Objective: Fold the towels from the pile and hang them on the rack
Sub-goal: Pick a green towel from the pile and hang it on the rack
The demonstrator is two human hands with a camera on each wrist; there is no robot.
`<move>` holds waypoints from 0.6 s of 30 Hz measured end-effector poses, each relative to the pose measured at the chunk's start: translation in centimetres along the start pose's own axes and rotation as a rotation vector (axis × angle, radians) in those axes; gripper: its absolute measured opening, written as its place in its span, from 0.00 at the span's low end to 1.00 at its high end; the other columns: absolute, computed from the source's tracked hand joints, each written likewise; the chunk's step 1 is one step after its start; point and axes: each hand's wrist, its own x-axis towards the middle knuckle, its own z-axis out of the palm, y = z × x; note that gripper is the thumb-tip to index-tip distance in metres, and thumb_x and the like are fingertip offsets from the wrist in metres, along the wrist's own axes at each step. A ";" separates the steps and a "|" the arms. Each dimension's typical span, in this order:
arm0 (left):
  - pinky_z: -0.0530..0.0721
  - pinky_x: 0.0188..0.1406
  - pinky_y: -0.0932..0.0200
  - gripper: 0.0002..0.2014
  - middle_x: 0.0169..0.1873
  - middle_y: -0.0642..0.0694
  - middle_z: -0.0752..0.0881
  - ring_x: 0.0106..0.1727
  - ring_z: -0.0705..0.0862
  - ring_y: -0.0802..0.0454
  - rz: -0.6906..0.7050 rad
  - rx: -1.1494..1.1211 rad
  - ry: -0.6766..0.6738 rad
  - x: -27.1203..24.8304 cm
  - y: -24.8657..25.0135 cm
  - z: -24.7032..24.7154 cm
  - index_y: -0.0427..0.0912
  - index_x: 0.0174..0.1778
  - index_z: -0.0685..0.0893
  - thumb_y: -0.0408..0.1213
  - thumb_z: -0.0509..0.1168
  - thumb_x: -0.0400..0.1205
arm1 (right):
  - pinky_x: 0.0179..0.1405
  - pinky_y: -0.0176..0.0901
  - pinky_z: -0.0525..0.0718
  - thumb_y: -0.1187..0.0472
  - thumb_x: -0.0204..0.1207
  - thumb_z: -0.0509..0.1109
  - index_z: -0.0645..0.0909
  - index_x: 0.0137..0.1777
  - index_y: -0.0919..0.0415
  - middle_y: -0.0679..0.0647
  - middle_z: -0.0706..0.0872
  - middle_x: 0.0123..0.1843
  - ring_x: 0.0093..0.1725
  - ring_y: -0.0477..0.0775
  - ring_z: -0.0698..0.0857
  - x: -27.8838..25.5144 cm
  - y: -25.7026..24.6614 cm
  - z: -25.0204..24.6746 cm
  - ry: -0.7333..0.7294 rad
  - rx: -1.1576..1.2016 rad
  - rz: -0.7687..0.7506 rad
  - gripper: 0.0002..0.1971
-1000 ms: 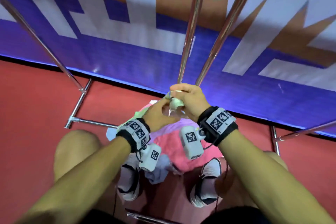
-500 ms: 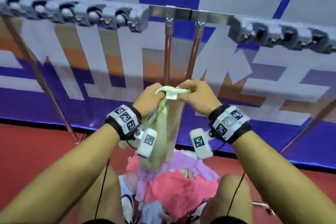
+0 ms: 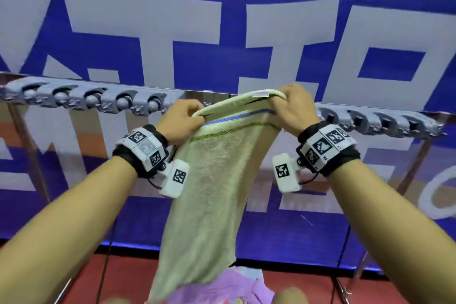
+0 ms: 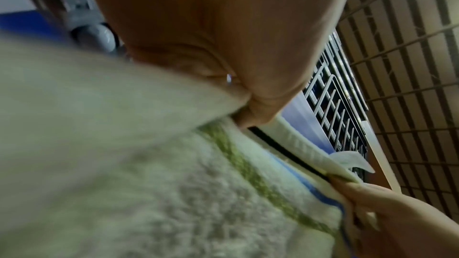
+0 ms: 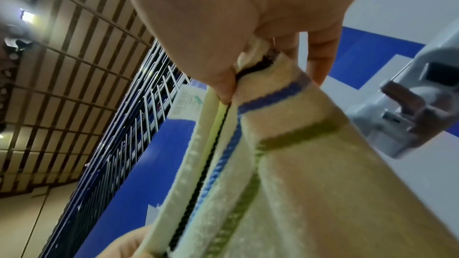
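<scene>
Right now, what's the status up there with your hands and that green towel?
Left hand and right hand both pinch the green towel's top edge. Towel hangs down, level with the rack rail. Nothing between towel and rail.

Even, bright indoor lighting throughout; head view bowed at its edges with motion-smeared clips, wrist views soft where the towel (image 4: 104, 144) lies nearest, ceiling lamp (image 5: 27, 16) flaring.

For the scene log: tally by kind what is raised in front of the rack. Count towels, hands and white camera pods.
Pale green terry towel with blue and green stripes: 1
Hands pinching its top edge: 2 (left hand, right hand)
White marker-tagged camera pods under the wrists: 2 ()
Total: 5
</scene>
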 end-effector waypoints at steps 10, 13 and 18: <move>0.77 0.31 0.65 0.06 0.33 0.47 0.85 0.36 0.80 0.51 -0.163 0.089 0.111 -1.9 -4.6 -1.2 0.41 0.40 0.85 0.26 0.69 0.75 | 0.26 0.44 0.66 0.62 0.78 0.65 0.69 0.24 0.56 0.51 0.74 0.25 0.33 0.57 0.75 -2.2 4.5 2.2 -0.086 0.076 0.189 0.20; 0.78 0.28 0.64 0.05 0.31 0.45 0.85 0.31 0.80 0.52 -0.209 -0.046 0.103 -2.3 -6.1 -0.6 0.44 0.39 0.84 0.33 0.74 0.76 | 0.35 0.43 0.69 0.62 0.78 0.66 0.71 0.25 0.55 0.50 0.76 0.25 0.35 0.57 0.76 -3.1 4.9 3.5 -0.115 0.096 0.213 0.19; 0.76 0.35 0.59 0.11 0.32 0.47 0.84 0.34 0.79 0.54 -0.212 -0.011 0.059 -2.8 -6.1 1.2 0.43 0.36 0.83 0.45 0.72 0.79 | 0.29 0.33 0.72 0.65 0.76 0.70 0.85 0.39 0.60 0.54 0.85 0.34 0.34 0.50 0.80 -4.3 4.5 5.4 -0.119 0.204 0.209 0.06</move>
